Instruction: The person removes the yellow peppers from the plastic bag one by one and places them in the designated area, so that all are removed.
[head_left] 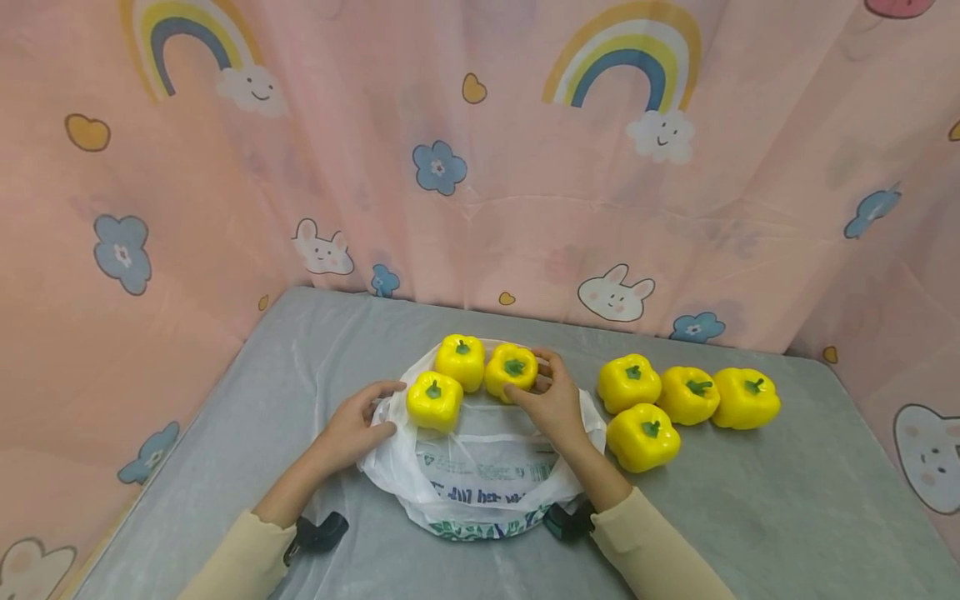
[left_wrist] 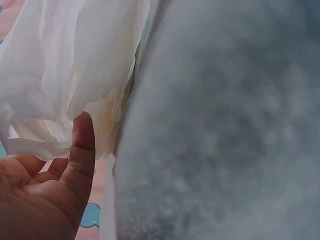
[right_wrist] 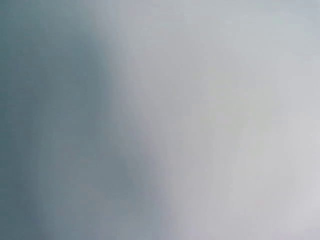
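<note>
A white plastic bag (head_left: 480, 522) with printed lettering lies with its mouth spread wide. Inside its far part sit two yellow bell peppers (head_left: 433, 402) (head_left: 459, 364), green stems up. My right hand (head_left: 553, 402) holds a third yellow bell pepper (head_left: 510, 367) beside them, thumb at its near side and fingers at its right. At the bag's left rim, my left hand (head_left: 348, 429) has thumb and fingers apart, touching the plastic. The left wrist view has the thumb (left_wrist: 82, 150) extended against the bag (left_wrist: 100, 55). Blur fills the right wrist view.
Right of the bag stand more yellow bell peppers, one at the front (head_left: 643, 439) and three in a row behind it (head_left: 628, 385) (head_left: 688, 396) (head_left: 746, 400). A grey cloth covers the table (head_left: 787, 517). Pink printed curtains (head_left: 510, 167) hang behind and at both sides.
</note>
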